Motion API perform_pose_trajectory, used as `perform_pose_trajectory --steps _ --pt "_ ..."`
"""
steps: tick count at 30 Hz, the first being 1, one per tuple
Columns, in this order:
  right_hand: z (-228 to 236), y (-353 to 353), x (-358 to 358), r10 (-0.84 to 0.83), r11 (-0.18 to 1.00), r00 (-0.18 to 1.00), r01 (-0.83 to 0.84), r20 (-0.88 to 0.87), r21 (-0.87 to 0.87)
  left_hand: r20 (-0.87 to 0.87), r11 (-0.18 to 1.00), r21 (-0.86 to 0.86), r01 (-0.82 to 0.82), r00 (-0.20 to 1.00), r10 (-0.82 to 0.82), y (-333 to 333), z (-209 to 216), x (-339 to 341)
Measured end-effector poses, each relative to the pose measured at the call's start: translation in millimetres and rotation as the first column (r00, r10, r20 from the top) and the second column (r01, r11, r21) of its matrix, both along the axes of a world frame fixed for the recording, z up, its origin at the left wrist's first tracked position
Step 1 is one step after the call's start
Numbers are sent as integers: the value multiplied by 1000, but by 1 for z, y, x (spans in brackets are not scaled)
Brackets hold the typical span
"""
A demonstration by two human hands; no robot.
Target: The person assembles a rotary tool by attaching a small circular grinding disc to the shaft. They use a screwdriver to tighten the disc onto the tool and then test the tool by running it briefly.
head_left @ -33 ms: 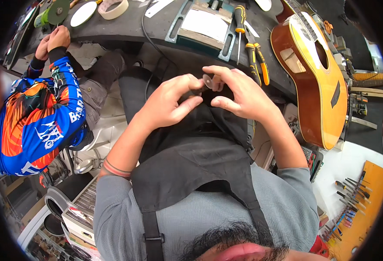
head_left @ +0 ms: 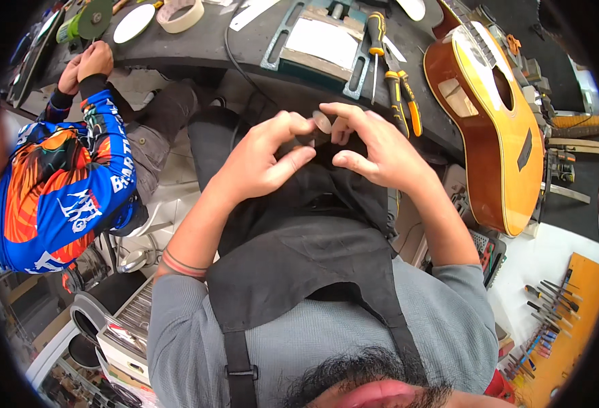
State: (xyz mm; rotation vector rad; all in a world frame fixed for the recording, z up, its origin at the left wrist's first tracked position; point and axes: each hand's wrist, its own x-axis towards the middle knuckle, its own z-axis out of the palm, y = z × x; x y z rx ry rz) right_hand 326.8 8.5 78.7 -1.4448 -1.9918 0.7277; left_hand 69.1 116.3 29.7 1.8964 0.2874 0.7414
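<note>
Over my lap, both hands are raised close together at the bench edge. A small, thin, greyish round disc (head_left: 322, 122) stands between them, its edge against the index fingertip of my left hand (head_left: 269, 153). The left fingers curl around it from that side, with the thumb held apart below; their hidden undersides may also grip something dark. Facing it, my right hand (head_left: 384, 146) has its thumb and index finger spread, its other fingers bent behind the disc. Whether those bent fingers touch the disc I cannot make out.
Ahead on the dark bench are a vise (head_left: 320, 47), a screwdriver (head_left: 376, 41), yellow-black pliers (head_left: 401, 98) and masking tape (head_left: 179, 15). An acoustic guitar (head_left: 486, 136) leans at right. A co-worker in a colourful jersey (head_left: 68, 190) sits at left. Files (head_left: 551, 306) line a board.
The disc has risen slightly and turned to show a narrower face. My hands have barely shifted.
</note>
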Motion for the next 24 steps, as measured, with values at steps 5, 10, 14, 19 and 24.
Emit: perform_pose_trajectory --steps 5,10,14,19,24 --pt "-33 5 -31 -114 967 873 -12 -475 -253 247 871 -492 10 960 129 15 31 3" --pt "-28 14 -78 52 960 841 -191 -538 -206 317 845 -534 -9 925 210 19 54 4" --pt "-21 9 -104 -35 911 659 -287 -751 -295 319 817 -577 -15 916 242 22 61 5" --pt "-29 5 -105 -70 864 573 -374 -816 -337 311 794 -607 -49 904 293 11 68 6" --pt "-37 0 -107 12 910 610 -335 -792 -245 323 831 -555 -41 909 261 5 61 4"
